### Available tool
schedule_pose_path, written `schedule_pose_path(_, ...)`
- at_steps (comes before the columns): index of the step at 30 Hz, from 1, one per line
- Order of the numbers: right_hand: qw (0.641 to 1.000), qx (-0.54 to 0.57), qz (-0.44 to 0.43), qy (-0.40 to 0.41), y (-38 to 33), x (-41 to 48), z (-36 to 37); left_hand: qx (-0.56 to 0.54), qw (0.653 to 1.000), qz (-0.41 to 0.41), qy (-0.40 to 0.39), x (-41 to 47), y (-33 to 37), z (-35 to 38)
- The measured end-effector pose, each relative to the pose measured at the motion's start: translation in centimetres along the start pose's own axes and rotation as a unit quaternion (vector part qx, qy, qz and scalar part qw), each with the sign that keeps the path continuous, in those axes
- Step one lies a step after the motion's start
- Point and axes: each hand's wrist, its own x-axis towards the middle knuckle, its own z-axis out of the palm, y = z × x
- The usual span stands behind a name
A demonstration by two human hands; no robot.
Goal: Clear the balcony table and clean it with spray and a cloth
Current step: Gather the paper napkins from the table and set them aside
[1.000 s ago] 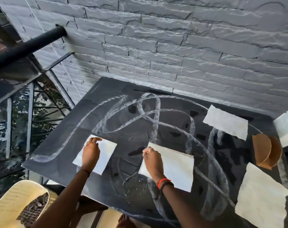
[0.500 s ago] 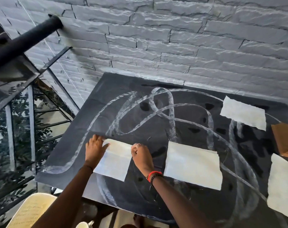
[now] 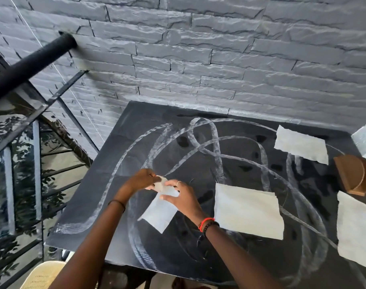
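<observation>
Lifting off: my left hand and right hand pinch the near-left paper sheet, flat a second ago, top edge now off the table; clearing underway, other sheets wait right.

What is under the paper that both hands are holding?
Only the dark table with its white streaks shows around the paper; the patch beneath its lower end is covered.

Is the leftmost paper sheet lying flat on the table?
No, left hand and right hand pinch the sheet by its crumpled top end.
</observation>
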Motion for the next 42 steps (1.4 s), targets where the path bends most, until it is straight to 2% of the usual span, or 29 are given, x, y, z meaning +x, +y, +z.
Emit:
schedule_pose_path(6, 0.997, 0.045, 0.017, 0.06, -0.4, -1.1, -2.5, -0.094, 0.99, 0.003, -0.105, -0.5, 4.5, 1.0)
schedule_pose_path(8, 0.992, 0.07, 0.029, 0.099, -0.2, -1.4, -3.7, -0.096, 0.988, 0.017, -0.12, -0.3, 5.7, 1.8)
schedule_pose_path(11, 0.99, 0.079, 0.032, 0.111, 0.5, -2.0, -5.6, -0.097, 0.985, 0.036, -0.14, -0.5, 7.2, 3.0)
schedule_pose_path(14, 0.986, 0.069, 0.055, 0.139, 1.4, -2.8, -8.0, -0.078, 0.973, 0.066, -0.207, -1.1, 9.2, 4.3)
schedule_pose_path(16, 0.976, 0.082, 0.074, 0.186, 2.5, -3.6, -9.9, -0.038, 0.964, 0.094, -0.244, -0.8, 10.0, 5.9)
schedule_pose_path(21, 0.95, 0.115, 0.147, 0.249, 4.7, -5.4, -14.8, 0.164, 0.949, 0.134, -0.232, -0.1, 11.3, 10.1)
schedule_pose_path(23, 0.936, 0.134, 0.182, 0.271, 6.4, -6.8, -18.1, 0.134, 0.941, 0.134, -0.28, 0.5, 12.5, 12.1)
schedule_pose_path(26, 0.92, 0.184, 0.225, 0.264, 8.2, -8.3, -20.7, 0.01, 0.939, 0.1, -0.329, 0.9, 11.7, 12.1)
schedule_pose_path(29, 0.896, 0.255, 0.275, 0.238, 10.5, -9.9, -22.5, -0.086, 0.941, 0.067, -0.322, 1.1, 11.4, 12.8)
schedule_pose_path(32, 0.891, 0.234, 0.312, 0.232, 13.1, -10.9, -24.0, -0.127, 0.943, 0.027, -0.305, 1.7, 11.0, 14.3)
schedule_pose_path(35, 0.905, 0.162, 0.309, 0.242, 15.0, -10.7, -24.7, -0.13, 0.95, -0.013, -0.283, 1.9, 10.8, 15.9)
schedule_pose_path(39, 0.929, 0.009, 0.287, 0.235, 16.4, -10.1, -25.0, -0.127, 0.97, -0.056, -0.197, 2.6, 10.3, 18.0)
schedule_pose_path(42, 0.936, -0.06, 0.269, 0.22, 16.6, -9.7, -24.9, -0.093, 0.982, -0.061, -0.152, 3.6, 9.7, 19.1)
